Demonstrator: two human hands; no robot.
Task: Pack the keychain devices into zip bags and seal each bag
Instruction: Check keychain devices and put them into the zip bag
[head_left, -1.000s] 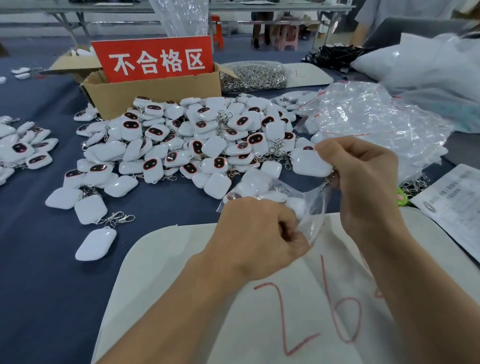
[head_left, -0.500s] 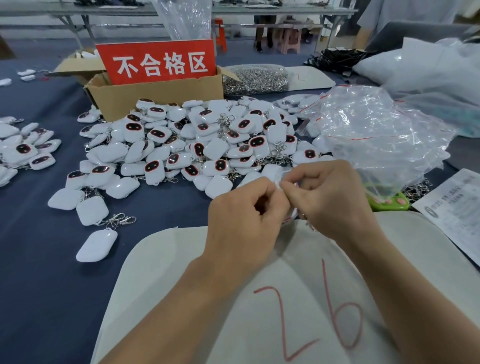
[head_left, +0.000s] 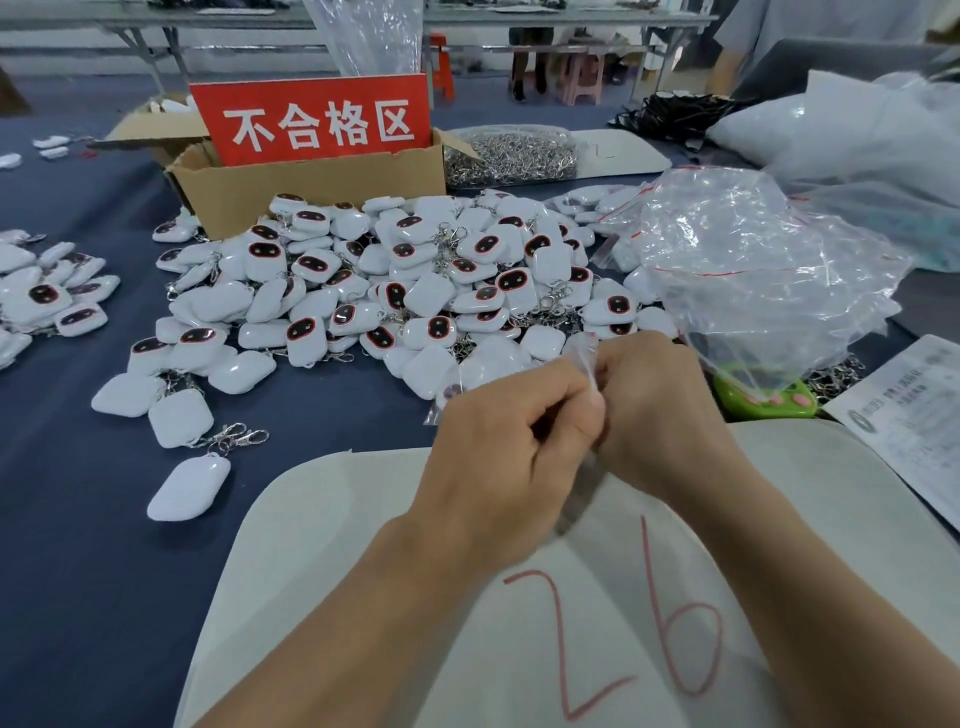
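A big heap of white keychain devices (head_left: 395, 291) with dark red-rimmed faces and metal clasps lies on the blue cloth ahead of me. My left hand (head_left: 509, 457) and my right hand (head_left: 660, 415) meet fingertip to fingertip just above the near edge of the heap. Both pinch a small clear zip bag (head_left: 587, 358) along its top edge. The bag's body is mostly hidden behind my fingers, and I cannot tell what is inside it. A loose pile of empty clear zip bags (head_left: 753, 270) sits to the right.
A cardboard box (head_left: 311, 187) with a red sign stands behind the heap. A bag of metal clasps (head_left: 511, 156) lies beside it. A white sack marked 26 (head_left: 597, 597) covers the near table. A green object (head_left: 758, 400) and a printed sheet (head_left: 914, 426) lie right. More devices (head_left: 47, 301) sit far left.
A second ago my hands were apart, the right holding a device over the open bag. They have come together and now pinch the bag's top edge between them.
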